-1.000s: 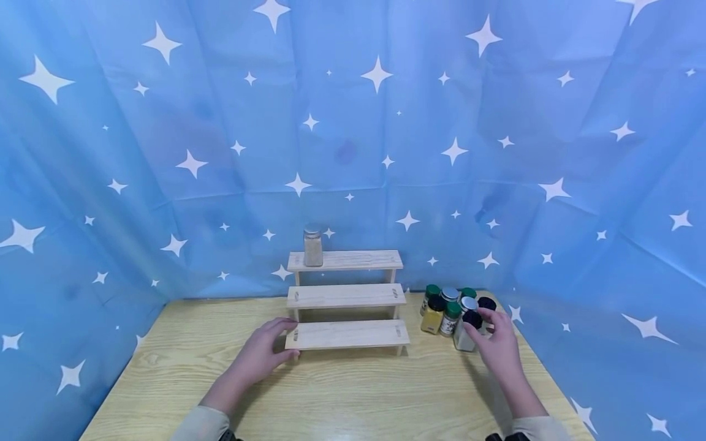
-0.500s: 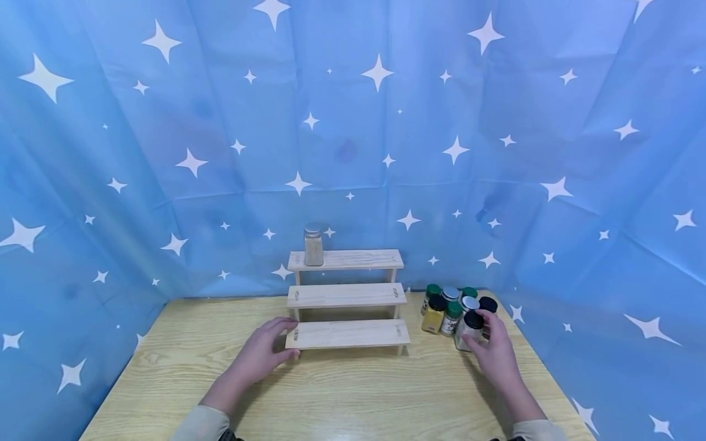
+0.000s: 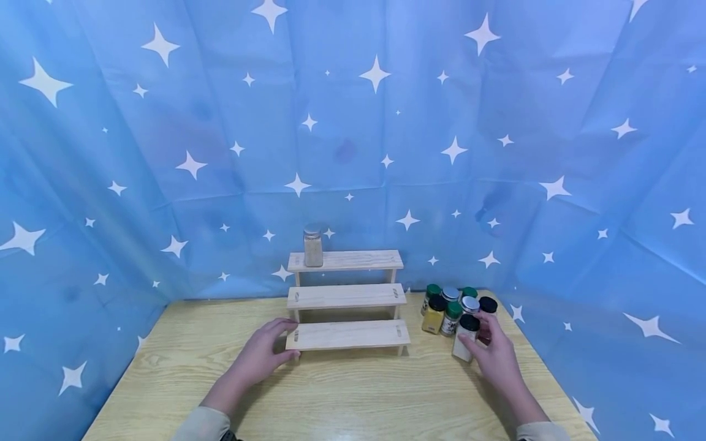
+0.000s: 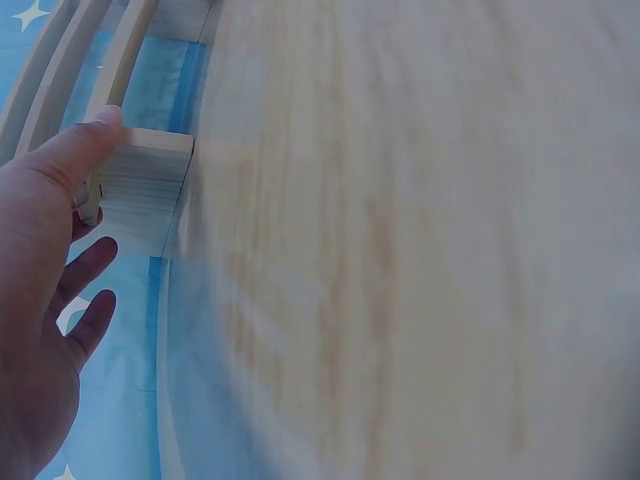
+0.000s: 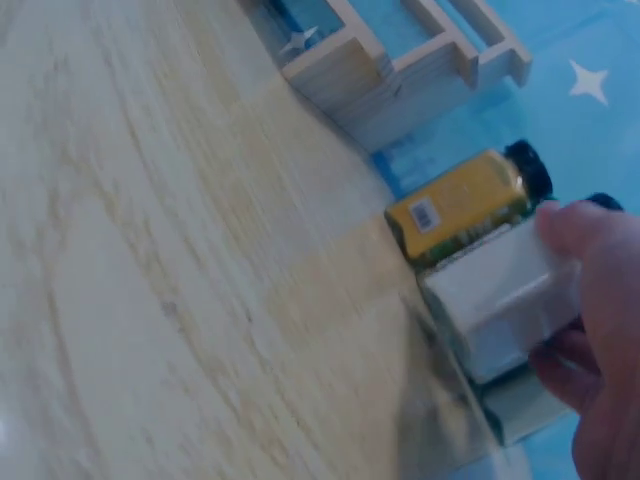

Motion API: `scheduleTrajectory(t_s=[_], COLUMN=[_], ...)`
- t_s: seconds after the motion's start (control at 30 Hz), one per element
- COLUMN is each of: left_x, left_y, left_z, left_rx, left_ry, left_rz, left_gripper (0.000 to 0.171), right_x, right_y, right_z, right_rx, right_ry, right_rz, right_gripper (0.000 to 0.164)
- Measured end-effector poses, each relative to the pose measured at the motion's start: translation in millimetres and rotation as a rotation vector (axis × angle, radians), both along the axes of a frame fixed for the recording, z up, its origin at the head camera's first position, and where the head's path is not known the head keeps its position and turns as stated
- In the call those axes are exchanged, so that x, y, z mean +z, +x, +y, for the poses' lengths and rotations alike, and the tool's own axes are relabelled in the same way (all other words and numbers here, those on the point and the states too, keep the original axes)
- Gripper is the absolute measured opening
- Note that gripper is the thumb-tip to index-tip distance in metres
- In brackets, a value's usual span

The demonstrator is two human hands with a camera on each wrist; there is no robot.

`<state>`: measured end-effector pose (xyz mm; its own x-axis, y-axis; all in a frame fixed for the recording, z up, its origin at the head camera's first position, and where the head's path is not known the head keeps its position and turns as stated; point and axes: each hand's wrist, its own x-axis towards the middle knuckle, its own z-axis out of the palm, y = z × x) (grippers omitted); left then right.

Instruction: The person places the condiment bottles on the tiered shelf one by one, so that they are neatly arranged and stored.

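My right hand (image 3: pixel 493 349) grips a glass spice jar (image 3: pixel 465 340) with a black lid and pale contents, thumb on one side and fingers on the other. It leans slightly at the front of the jar group; in the right wrist view the pale jar (image 5: pixel 500 290) lies across the hand's grasp, beside a yellow spice jar (image 5: pixel 465 203). At the left, my left hand (image 3: pixel 261 352) holds the end of the lowest step of a three-tier wooden shelf (image 3: pixel 347 335). In the left wrist view the thumb (image 4: pixel 85 145) presses the step's front edge, other fingers spread below.
One silver-lidded jar (image 3: pixel 313 248) stands on the left of the top step. Several more spice jars, with green, silver and black lids, crowd the right side, among them a green-lidded jar (image 3: pixel 450 318). A starry blue curtain (image 3: pixel 353 135) hangs behind the wooden table (image 3: pixel 353 398).
My right hand has closed round the black-lidded jar and drawn it slightly towards me, out from its neighbours, tipping it a little. The left hand stays on the shelf.
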<state>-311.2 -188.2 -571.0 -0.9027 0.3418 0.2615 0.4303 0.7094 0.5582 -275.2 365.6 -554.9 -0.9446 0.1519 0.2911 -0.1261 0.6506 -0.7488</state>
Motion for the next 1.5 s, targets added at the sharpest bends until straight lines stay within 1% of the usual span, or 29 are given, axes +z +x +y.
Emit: scheduleTrajectory(t_s=[0.1, 0.27, 0.43, 0.63, 0.73, 0.93, 1.07, 1.23, 1.5], left_x=[-0.1, -0.1, 0.2, 0.7, 0.9, 1.7, 0.4, -1.6, -2.7], left_y=[1.0, 1.7, 2.3, 2.8, 3.0, 1.9, 0.5, -0.2, 0.2], left_z=[0, -1, 0, 0, 0, 0, 0, -1, -3], left_rx=[-0.002, 0.002, 0.007, -0.005, -0.006, -0.002, -0.005, -0.01, -0.013], left_ry=[0.007, 0.01, 0.01, 0.016, 0.015, 0.003, 0.007, 0.007, 0.005], left_rz=[0.004, 0.01, 0.006, 0.038, 0.042, 0.024, 0.033, 0.05, 0.034], left_gripper=[0.069, 0.069, 0.069, 0.067, 0.068, 0.068, 0.068, 0.068, 0.069], right_x=[6.1, 16.7, 28.6, 50.5, 60.6, 81.1, 92.3, 102.9, 120.9], right_y=[2.9, 2.4, -3.7, -13.8, -21.4, -39.9, -51.9, -69.6, -95.4], right_z=[-7, -16, -24, -41, -51, -73, -86, -102, -125], right_rx=[-0.002, 0.005, 0.026, 0.083, 0.12, 0.188, 0.239, 0.292, 0.375], right_ry=[-0.042, -0.109, -0.129, -0.182, -0.201, -0.213, -0.232, -0.254, -0.28], right_rz=[0.012, 0.066, 0.115, 0.152, 0.17, 0.225, 0.223, 0.243, 0.236], right_gripper=[0.062, 0.06, 0.058, 0.053, 0.053, 0.054, 0.054, 0.053, 0.054])
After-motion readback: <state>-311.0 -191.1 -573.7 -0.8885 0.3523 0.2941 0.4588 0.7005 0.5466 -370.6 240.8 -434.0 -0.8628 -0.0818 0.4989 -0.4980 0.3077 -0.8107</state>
